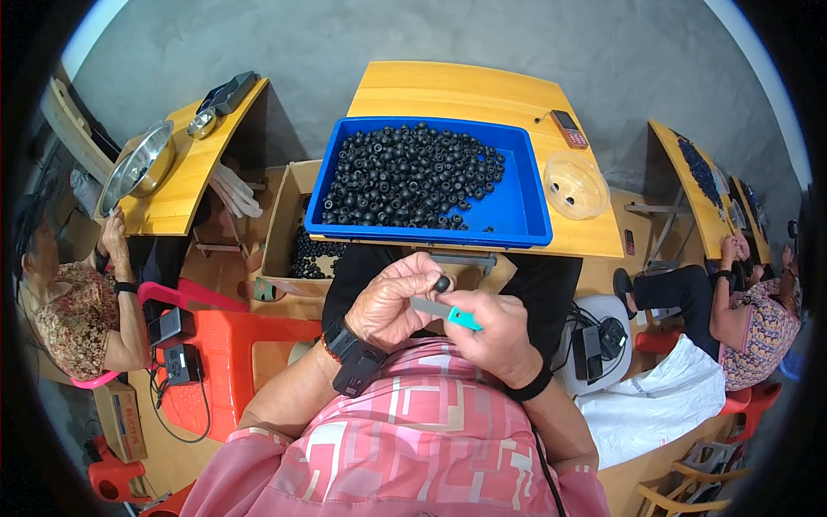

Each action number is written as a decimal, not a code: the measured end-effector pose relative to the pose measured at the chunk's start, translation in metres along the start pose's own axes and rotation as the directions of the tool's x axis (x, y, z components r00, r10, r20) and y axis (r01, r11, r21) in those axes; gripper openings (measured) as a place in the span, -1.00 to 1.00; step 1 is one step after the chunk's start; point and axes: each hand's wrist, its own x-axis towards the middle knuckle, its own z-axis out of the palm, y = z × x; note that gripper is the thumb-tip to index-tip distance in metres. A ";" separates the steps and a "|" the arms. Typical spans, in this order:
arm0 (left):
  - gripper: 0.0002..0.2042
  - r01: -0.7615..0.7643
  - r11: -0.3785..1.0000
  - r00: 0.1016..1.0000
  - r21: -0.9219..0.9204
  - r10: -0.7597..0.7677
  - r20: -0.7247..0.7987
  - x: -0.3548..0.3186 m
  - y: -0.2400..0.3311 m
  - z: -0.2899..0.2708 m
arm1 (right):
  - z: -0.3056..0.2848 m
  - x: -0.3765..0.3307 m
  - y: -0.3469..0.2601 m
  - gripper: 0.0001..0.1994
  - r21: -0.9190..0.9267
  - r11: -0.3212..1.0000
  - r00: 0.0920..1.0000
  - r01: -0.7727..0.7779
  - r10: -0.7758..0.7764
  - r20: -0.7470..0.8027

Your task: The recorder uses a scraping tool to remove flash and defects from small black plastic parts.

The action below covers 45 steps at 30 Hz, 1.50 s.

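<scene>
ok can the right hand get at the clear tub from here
Probably yes: the tub sits uncovered right of the blue tray, and nothing seems to stand between it and the right hand. That hand holds a knife, though, so grasping anything may be awkward.

We're in a small workshop, by the look of it — a blue tray point(527, 202) heaped with little black parts point(401, 172) on our wooden surface point(465, 89), a cardboard box point(280, 220) below holding more! To our left a worker point(82, 314) sits by metal bowls point(159, 172); to our right another worker point(758, 336) sits by black pieces point(699, 168) — and there's a plain grey wall point(284, 52) ahead.
</scene>
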 end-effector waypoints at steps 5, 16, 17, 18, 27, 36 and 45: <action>-0.97 -0.017 1.000 0.999 0.000 0.017 -0.042 -0.002 0.000 0.016 | 0.000 0.004 -0.003 -0.79 0.246 0.925 0.921 -0.291 0.340 -0.191; -0.97 0.047 0.993 0.997 0.110 -0.041 -0.061 -0.002 -0.001 0.013 | 0.004 0.001 0.007 -0.87 0.530 0.713 0.842 -0.460 0.539 0.006; -0.98 0.055 0.992 0.997 0.116 -0.048 -0.058 -0.002 -0.002 0.012 | 0.003 0.000 0.009 -0.87 0.530 0.712 0.842 -0.460 0.539 0.006; -0.98 0.061 0.991 0.997 0.122 -0.055 -0.056 -0.002 -0.001 0.012 | 0.003 0.000 0.011 -0.85 0.541 0.693 0.833 -0.476 0.553 0.025; -0.97 0.071 0.990 0.994 0.118 -0.060 -0.093 -0.002 0.000 0.011 | 0.005 0.005 0.004 -0.84 0.584 0.678 0.832 -0.446 0.554 -0.008; -0.97 0.080 0.993 0.996 0.087 -0.078 -0.031 -0.001 -0.003 0.007 | 0.003 0.001 0.012 -0.88 0.592 0.645 0.826 -0.484 0.560 0.066; -0.96 0.040 0.999 0.999 -0.024 -0.040 -0.003 -0.001 -0.001 0.007 | -0.003 0.003 0.008 -0.87 0.569 0.646 0.777 -0.509 0.629 -0.018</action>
